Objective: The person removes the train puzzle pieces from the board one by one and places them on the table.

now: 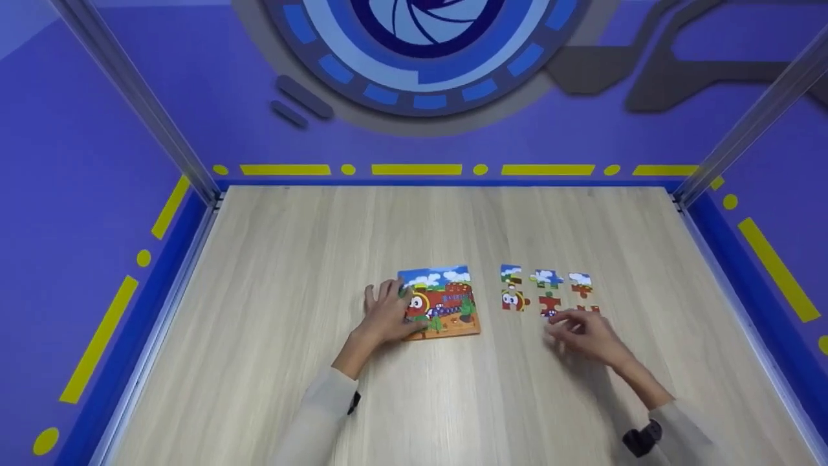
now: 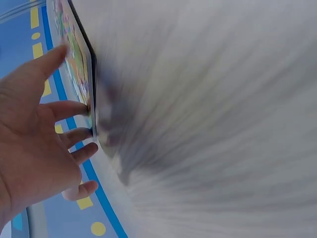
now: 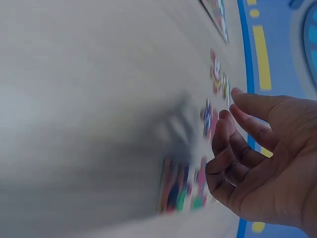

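Note:
A square picture board (image 1: 446,301) with a cartoon train lies flat on the table. My left hand (image 1: 388,317) rests at its left side with fingers spread. In the left wrist view the thumb (image 2: 52,59) lies over the picture and fingertips touch the board's edge. My right hand (image 1: 588,336) hovers at the lower edge of the jigsaw pieces, fingers loosely bent, with nothing seen between them. Among the pieces are one with a train face (image 1: 513,299), a cloud piece (image 1: 546,279) and a red piece (image 1: 550,304). The hand partly hides the lower right piece (image 1: 590,309).
The pieces lie apart in rows to the right of the board on a wooden table (image 1: 310,246). Blue panels (image 1: 414,149) with yellow marks wall in the back and both sides, with metal posts (image 1: 149,110) at the corners.

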Available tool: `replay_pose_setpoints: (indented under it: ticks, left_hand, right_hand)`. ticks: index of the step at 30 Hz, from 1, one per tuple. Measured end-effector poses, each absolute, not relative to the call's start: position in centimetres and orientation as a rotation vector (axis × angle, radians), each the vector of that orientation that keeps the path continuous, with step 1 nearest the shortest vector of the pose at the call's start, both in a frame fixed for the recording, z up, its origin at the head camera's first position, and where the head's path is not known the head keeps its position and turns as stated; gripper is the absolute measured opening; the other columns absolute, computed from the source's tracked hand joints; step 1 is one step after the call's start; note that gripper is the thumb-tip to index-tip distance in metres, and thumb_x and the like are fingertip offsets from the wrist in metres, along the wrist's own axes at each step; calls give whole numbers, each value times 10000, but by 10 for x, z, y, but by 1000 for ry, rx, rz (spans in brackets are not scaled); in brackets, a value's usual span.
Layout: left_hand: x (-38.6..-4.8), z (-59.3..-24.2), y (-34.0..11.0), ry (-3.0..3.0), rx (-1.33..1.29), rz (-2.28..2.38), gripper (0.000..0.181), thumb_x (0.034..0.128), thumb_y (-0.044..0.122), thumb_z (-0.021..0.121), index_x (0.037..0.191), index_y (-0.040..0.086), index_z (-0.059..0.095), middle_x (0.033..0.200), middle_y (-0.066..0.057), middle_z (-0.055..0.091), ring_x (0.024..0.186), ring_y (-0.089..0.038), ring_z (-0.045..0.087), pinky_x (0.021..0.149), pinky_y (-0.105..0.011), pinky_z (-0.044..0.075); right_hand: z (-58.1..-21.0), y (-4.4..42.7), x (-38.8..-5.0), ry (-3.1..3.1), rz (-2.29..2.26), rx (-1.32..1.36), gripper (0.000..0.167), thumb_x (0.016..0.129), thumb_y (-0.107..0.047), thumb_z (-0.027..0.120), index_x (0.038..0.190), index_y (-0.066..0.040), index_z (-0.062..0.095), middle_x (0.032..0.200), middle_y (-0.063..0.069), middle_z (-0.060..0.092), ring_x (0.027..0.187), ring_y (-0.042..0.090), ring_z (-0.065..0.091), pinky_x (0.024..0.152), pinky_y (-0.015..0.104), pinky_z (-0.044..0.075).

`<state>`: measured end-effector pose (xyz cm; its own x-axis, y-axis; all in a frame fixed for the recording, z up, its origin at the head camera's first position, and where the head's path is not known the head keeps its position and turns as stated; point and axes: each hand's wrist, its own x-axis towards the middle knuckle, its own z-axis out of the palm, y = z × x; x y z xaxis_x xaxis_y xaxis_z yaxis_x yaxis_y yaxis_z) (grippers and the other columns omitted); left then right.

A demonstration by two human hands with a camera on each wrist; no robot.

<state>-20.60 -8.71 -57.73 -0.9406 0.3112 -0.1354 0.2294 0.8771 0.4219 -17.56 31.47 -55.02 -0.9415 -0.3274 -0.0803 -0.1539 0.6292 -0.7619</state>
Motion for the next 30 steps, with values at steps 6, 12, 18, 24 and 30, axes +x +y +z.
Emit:
replay_pose_setpoints:
  ticks: [6,12,18,24,30]
  left_hand:
    - [-209,-573,-87,2859,402,578,788,879,491,763,1459,9,536,1550,-221,400,1441,-406,323,1167,-691,160]
    - [-213,-569,-85,2873,381,539,779,832,482,814,1413,16,588,1475,-208,448,1401,-389,355,1168,-676,167]
    - [-213,-571,-79,2868,431,530,749,800,496,837,1342,16,644,1419,-208,486,1370,-388,387,1162,-695,179]
    - [-211,-572,-79,2873,406,536,735,792,486,847,1336,31,652,1421,-206,491,1366,-386,394,1158,-689,187]
    - [-213,-569,-82,2907,388,544,720,781,482,859,1307,27,670,1401,-205,504,1331,-378,412,1144,-667,217]
  right_hand:
    - [-562,252,-196,2603,-1177,-515,218,928,-108,723,1129,-22,726,998,102,736,821,94,621,710,206,494]
    - [-573,190,-215,2552,-1258,-589,263,901,-130,757,1130,-3,727,997,120,729,844,142,641,743,207,517]
    - [-586,156,-211,2635,-1213,-511,345,893,-156,790,1202,-18,721,1127,143,659,976,225,617,835,325,514]
    - [-590,143,-207,2703,-1114,-435,325,884,-166,801,1185,-60,738,1213,124,634,1116,286,627,989,514,509]
    - [-587,135,-212,2727,-1060,-399,269,874,-190,811,1108,-74,745,1101,61,660,949,186,596,885,412,516]
